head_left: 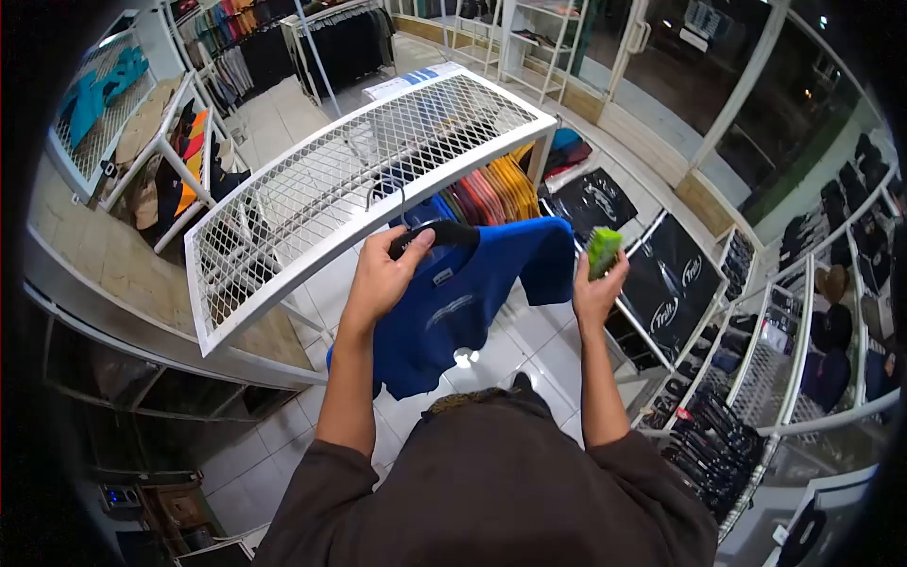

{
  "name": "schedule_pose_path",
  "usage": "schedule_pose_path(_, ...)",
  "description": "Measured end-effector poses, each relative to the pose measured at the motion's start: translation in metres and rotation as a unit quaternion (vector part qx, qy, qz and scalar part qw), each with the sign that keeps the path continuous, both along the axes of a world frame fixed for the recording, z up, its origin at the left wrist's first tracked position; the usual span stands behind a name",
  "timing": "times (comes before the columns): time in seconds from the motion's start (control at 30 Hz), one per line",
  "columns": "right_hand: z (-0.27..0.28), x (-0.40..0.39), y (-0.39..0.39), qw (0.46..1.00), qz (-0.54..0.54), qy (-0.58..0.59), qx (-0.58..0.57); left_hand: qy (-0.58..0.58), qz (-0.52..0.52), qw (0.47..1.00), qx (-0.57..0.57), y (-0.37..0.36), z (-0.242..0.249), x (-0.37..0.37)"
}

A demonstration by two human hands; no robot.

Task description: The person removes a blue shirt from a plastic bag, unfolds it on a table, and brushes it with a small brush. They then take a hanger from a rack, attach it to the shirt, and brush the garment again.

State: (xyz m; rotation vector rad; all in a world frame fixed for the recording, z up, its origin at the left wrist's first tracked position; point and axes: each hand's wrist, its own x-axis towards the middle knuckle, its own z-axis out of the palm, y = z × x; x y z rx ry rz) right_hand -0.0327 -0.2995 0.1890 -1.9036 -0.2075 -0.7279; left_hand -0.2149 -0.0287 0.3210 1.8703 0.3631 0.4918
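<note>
My left hand is closed on a black clothes hanger, whose metal hook points up near the rack's edge. From this hanger a blue T-shirt hangs tilted, one sleeve spread to the right and a small label showing inside the neck. To the right of that sleeve, my right hand grips a small bright green brush upright between thumb and fingers. The brush is apart from the shirt. The hanger's middle is partly covered by my left fingers.
A white mesh-topped rack stands just ahead, with coloured shirts hanging beneath. Black printed packages lie to the right. Sandals and caps fill shelves on the far right. A wooden counter curves along the left.
</note>
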Motion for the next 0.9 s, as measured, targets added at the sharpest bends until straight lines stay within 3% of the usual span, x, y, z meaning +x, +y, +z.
schedule_pose_path(0.07,0.038,-0.03,0.008,0.998,0.047,0.004,0.029,0.002,0.012,1.0,-0.006,0.001,0.004,-0.007)
schedule_pose_path(0.2,0.077,-0.079,0.047,0.962,0.24,-0.119,-0.048,-0.002,-0.004,1.0,-0.004,-0.007,0.004,-0.01)
schedule_pose_path(0.27,0.072,-0.077,0.053,0.932,0.295,-0.185,-0.104,-0.027,-0.002,0.999,0.027,-0.011,0.0,-0.012)
schedule_pose_path(0.3,0.062,-0.067,0.052,0.931,0.296,-0.186,-0.101,-0.028,0.0,0.999,0.031,-0.01,0.001,-0.015)
schedule_pose_path(0.47,0.01,-0.005,0.021,0.996,0.078,0.011,-0.04,0.007,0.048,0.999,-0.016,0.001,0.004,-0.04)
schedule_pose_path(0.5,0.014,-0.009,0.017,0.996,0.04,-0.019,-0.077,0.017,0.051,0.998,-0.019,0.003,0.002,-0.041)
schedule_pose_path(0.57,0.029,-0.028,0.021,0.992,0.124,-0.027,0.017,0.013,0.048,0.998,-0.029,0.003,-0.001,-0.037)
schedule_pose_path(0.63,0.05,-0.062,0.033,0.974,0.22,-0.057,-0.001,0.025,0.037,0.998,-0.045,-0.004,-0.009,-0.038)
schedule_pose_path(0.7,0.057,-0.079,0.047,0.942,0.28,-0.176,-0.067,0.025,0.03,0.998,-0.041,-0.01,-0.011,-0.029)
schedule_pose_path(0.77,0.046,-0.075,0.052,0.929,0.297,-0.189,-0.115,0.014,0.015,0.999,-0.025,-0.016,-0.009,-0.027)
schedule_pose_path(0.83,0.031,-0.051,0.045,0.953,0.237,-0.171,-0.083,0.008,0.027,1.0,-0.004,-0.013,-0.013,-0.028)
schedule_pose_path(0.9,0.018,-0.029,0.032,0.987,0.147,-0.037,-0.051,0.005,0.037,0.999,-0.007,-0.01,-0.014,-0.034)
